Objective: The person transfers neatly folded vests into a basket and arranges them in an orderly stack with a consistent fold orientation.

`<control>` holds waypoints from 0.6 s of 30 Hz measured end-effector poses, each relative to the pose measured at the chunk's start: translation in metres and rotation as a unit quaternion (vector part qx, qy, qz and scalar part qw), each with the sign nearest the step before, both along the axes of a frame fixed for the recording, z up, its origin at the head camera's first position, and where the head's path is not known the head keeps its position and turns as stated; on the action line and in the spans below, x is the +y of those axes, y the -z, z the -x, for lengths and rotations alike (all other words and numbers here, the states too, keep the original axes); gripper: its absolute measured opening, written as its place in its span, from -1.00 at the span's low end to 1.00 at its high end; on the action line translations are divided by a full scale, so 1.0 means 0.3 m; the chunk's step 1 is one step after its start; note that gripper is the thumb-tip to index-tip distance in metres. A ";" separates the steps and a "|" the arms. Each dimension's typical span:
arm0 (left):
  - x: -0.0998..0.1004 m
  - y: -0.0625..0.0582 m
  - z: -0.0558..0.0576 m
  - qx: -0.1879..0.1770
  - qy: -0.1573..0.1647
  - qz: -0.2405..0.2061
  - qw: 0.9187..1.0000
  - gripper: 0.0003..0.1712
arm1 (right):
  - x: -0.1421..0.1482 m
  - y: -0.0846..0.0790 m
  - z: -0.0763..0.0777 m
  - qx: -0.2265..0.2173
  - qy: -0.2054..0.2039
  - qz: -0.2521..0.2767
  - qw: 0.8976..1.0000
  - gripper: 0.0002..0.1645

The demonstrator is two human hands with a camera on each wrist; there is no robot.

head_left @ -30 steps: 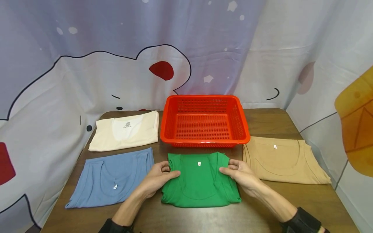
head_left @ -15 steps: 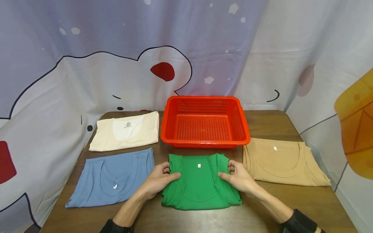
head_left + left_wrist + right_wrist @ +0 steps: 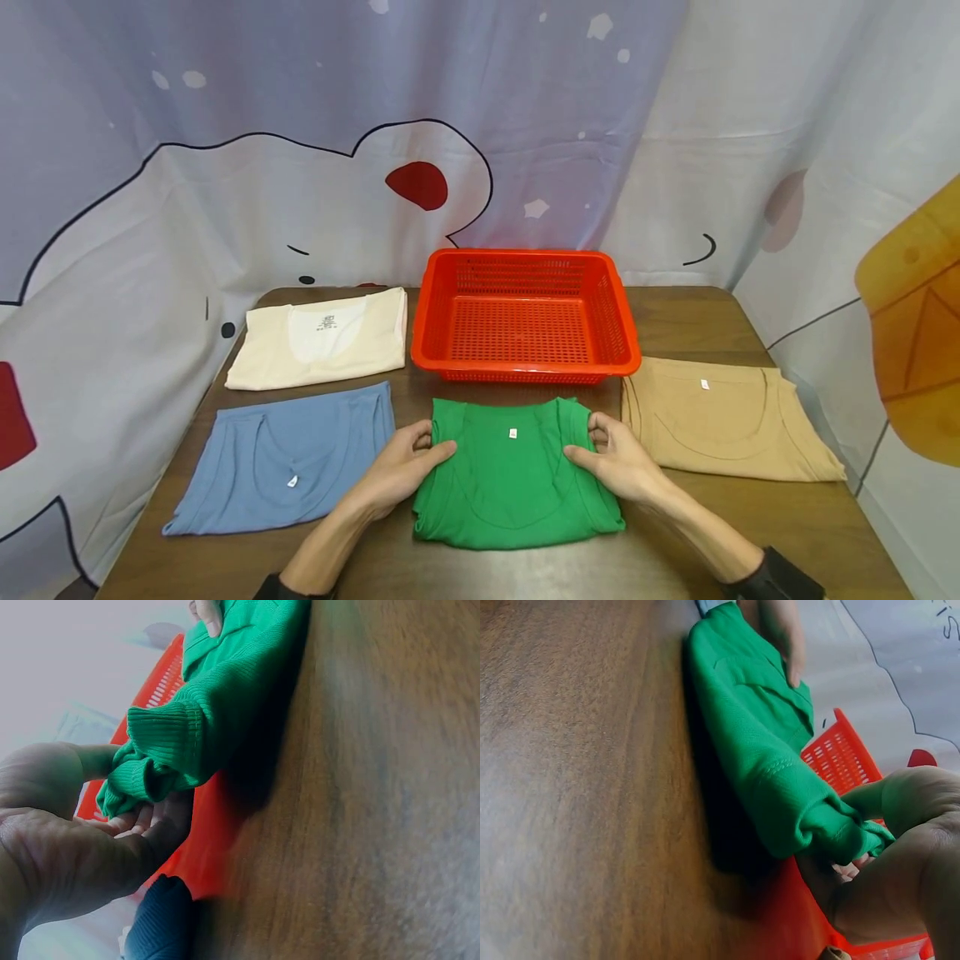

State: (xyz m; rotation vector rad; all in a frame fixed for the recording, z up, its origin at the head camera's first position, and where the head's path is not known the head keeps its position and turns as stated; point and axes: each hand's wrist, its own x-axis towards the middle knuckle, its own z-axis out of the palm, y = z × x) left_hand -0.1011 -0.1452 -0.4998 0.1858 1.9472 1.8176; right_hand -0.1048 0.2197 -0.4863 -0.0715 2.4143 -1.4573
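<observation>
A folded green shirt (image 3: pixel 517 487) with a small white neck label lies in front of the basket, between my two hands. My left hand (image 3: pixel 399 468) pinches its left edge, thumb on top and fingers underneath. At its right edge my right hand (image 3: pixel 626 465) grips the cloth in the same way. In the left wrist view the bunched side of the green shirt (image 3: pixel 176 742) sits between thumb and fingers. Dark shadow shows under the green shirt (image 3: pixel 754 750) in the right wrist view, where it appears raised off the wood.
A red plastic basket (image 3: pixel 525 371) stands behind the green shirt with nothing in it. Folded blue (image 3: pixel 232 475) and cream shirts (image 3: pixel 255 350) lie to the left. A folded tan shirt (image 3: pixel 735 454) lies to the right on the wooden table (image 3: pixel 480 575). A printed curtain (image 3: pixel 300 200) hangs behind.
The green shirt and both hands have shifted slightly toward me, with the grip kept on both edges. The basket and the other shirts stay in place; the head view has tilted a little.
</observation>
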 end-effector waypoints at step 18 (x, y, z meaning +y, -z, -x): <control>-0.041 -0.122 -0.021 0.054 -0.001 0.040 0.998 -0.45 | 0.044 -0.148 0.000 0.013 -0.043 0.060 0.997 -0.36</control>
